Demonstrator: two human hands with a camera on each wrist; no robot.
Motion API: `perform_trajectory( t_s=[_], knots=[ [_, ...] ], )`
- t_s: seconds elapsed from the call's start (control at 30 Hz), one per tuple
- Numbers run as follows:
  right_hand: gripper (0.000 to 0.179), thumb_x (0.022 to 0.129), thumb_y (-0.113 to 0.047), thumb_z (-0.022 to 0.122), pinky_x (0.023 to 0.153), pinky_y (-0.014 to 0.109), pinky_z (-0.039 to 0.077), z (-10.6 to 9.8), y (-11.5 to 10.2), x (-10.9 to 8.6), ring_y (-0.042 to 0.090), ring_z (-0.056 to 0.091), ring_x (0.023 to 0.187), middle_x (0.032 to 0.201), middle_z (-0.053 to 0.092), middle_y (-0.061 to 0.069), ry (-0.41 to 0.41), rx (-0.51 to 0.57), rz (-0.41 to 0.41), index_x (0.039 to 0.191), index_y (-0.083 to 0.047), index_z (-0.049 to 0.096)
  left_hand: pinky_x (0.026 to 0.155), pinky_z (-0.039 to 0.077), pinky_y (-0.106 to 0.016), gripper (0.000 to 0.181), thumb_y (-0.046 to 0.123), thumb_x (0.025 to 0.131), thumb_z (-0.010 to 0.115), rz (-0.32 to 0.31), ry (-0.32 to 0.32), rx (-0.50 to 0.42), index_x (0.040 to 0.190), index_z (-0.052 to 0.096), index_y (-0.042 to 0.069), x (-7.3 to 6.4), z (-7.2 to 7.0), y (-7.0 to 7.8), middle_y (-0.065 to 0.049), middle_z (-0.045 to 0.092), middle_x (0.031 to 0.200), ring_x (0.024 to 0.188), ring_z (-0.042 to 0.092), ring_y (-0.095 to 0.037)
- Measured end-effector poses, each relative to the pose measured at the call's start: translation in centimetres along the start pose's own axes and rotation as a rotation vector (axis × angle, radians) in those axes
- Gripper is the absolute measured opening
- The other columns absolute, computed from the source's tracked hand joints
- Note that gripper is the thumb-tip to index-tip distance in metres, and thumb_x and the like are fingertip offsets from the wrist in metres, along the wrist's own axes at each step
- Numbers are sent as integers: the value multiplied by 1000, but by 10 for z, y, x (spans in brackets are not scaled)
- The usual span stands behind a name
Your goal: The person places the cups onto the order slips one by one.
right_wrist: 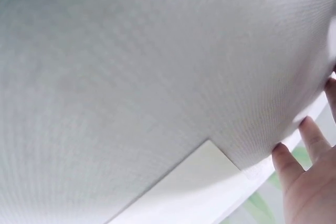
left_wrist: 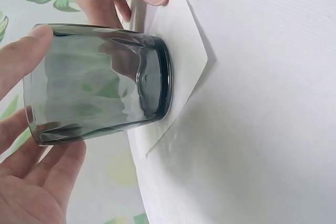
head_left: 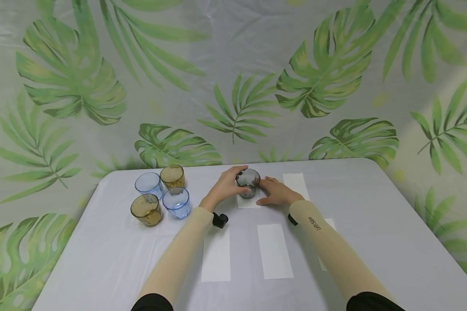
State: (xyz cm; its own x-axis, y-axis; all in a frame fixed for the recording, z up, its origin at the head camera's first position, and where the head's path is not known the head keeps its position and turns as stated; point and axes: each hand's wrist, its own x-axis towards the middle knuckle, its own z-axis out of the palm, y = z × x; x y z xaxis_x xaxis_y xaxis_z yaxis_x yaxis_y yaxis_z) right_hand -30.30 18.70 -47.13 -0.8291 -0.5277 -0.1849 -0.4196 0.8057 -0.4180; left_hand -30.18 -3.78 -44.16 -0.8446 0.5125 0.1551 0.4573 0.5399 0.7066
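In the head view a grey tinted glass [head_left: 248,183] stands at the back middle of the table, above a white paper card [head_left: 250,204]. My left hand [head_left: 226,185] grips this glass from the left. The left wrist view shows the thumb and fingers of that hand around the rim of the glass [left_wrist: 97,85], while its base meets the card [left_wrist: 184,51]. To the right of the glass, my right hand [head_left: 277,191] rests with spread fingers, its thumb on the card. Fingertips of the right hand [right_wrist: 310,177] touch the white cloth in the right wrist view.
On the left stand two amber glasses [head_left: 145,210] and two blue glasses [head_left: 177,204], grouped closely. White paper cards lie at front [head_left: 216,257], front middle [head_left: 275,251] and back right [head_left: 295,185]; another card [head_left: 322,262] is partly under the right forearm.
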Motion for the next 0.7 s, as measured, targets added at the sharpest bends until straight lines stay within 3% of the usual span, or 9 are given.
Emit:
perform_trajectory(
  t_s=[0.4,0.7],
  knots=[
    [80,86,-39,71,111,58,18,-1,-3,1,43,16,140,150,33,17,19,16,-9,147,0,35,107,36,-42,81,26,82,78,-26,-8,42,147,34,3,0,1,-1,-14,42,144,131,41,-29],
    [79,85,-35,72,111,58,18,-3,-4,-3,44,18,139,148,35,21,28,60,-15,145,3,36,108,35,-40,83,26,82,78,-32,4,24,148,32,3,-1,4,-4,-13,42,144,130,41,-28]
  ],
)
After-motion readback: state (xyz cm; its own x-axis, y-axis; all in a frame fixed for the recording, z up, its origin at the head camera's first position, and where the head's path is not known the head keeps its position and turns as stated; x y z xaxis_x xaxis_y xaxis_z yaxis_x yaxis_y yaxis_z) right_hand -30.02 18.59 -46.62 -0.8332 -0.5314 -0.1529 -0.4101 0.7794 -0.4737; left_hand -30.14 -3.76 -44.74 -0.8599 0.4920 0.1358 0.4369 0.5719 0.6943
